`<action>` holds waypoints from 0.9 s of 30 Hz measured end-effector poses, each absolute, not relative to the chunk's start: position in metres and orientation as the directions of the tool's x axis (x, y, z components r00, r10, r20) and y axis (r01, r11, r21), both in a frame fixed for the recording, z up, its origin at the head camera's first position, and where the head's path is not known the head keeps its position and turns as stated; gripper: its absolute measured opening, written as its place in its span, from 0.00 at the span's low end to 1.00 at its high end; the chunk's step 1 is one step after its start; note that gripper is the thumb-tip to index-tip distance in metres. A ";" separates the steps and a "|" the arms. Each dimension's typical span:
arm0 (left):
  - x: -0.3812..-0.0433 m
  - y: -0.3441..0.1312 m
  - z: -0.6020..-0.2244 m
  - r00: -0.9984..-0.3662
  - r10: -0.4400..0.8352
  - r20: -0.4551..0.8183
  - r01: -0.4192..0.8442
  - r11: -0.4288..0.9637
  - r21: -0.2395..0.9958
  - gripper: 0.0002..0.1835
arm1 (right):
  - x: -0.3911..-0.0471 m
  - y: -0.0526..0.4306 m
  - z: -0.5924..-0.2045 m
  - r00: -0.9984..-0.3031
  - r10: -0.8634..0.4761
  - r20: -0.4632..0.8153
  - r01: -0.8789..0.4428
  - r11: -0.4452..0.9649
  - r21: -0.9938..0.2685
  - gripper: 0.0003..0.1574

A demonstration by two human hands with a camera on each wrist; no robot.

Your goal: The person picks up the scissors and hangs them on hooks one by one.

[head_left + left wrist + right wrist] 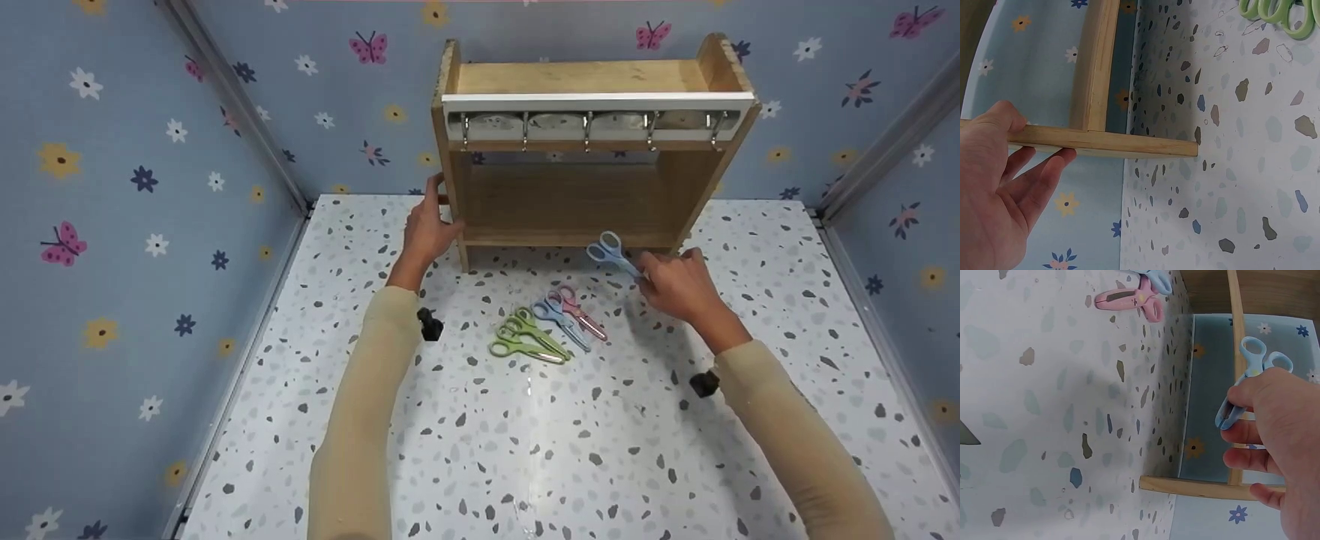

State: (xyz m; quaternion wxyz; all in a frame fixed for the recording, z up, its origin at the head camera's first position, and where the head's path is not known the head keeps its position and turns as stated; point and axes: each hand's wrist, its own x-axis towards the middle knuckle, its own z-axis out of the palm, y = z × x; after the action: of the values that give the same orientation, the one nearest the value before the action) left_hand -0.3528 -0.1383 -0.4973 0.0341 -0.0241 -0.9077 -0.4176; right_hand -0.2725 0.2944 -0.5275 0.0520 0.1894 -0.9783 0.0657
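Observation:
A wooden shelf rack (562,202) stands against the back wall, with a white strip of metal hooks (587,133) across its upper front. My left hand (427,232) grips its left side panel (1145,145), thumb on one face and fingers on the other. Between thumb and fingers, my right hand (679,286) pinches light blue scissors (1252,373) by the blade end, handle loops pointing away. They are in front of the rack's lower right corner. Green scissors (527,350), a second green pair (546,337), blue scissors (568,326) and pink scissors (587,321) lie fanned out before the rack.
The speckled white tabletop (480,450) spreads under everything. Blue walls with flowers and butterflies (135,247) enclose it at the back and both sides. A small black device (430,325) sits at the left wrist, another (705,384) at the right.

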 end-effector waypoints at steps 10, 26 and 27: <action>-0.353 -0.139 -0.498 -0.997 0.023 0.067 0.066 0.637 0.768 0.46 | -0.276 0.293 -0.514 -0.928 -0.349 0.133 -0.367 0.919 -0.147 0.11; -0.355 -0.138 -0.497 -0.998 0.017 0.058 0.056 0.632 0.773 0.47 | -0.280 0.294 -0.503 -0.923 -0.320 0.214 -0.360 0.915 -0.182 0.11; -0.355 -0.138 -0.497 -0.998 0.015 0.057 0.054 0.633 0.772 0.46 | -0.280 0.294 -0.502 -0.922 -0.318 0.219 -0.360 0.914 -0.187 0.11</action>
State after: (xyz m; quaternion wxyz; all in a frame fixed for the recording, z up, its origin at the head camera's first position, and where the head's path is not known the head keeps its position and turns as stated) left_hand -0.3548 -0.1378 -0.4973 0.0227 -0.0193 -0.9033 -0.4279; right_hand -0.2801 0.2939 -0.5020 0.0921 0.1741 -0.9739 0.1127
